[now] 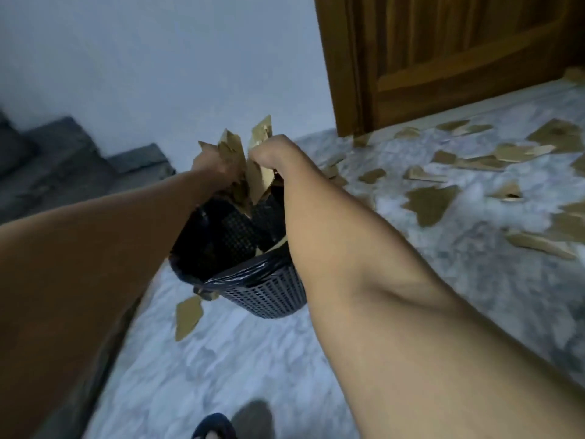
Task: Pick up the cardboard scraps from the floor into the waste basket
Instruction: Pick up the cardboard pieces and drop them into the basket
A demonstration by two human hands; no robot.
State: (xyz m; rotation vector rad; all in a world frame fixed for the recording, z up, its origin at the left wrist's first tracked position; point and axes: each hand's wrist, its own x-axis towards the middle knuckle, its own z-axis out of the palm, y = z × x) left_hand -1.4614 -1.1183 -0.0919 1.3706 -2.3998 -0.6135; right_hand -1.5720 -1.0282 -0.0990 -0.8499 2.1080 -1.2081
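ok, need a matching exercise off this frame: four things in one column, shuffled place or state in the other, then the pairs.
Things:
1 waste basket
2 right hand
3 lone scrap
4 door

States:
A brown wood, top right
B lined with a black bag
C lying on the floor left of the basket
D gripping cardboard scraps above the basket

Pairs: 1-B, 2-D, 3-C, 4-A
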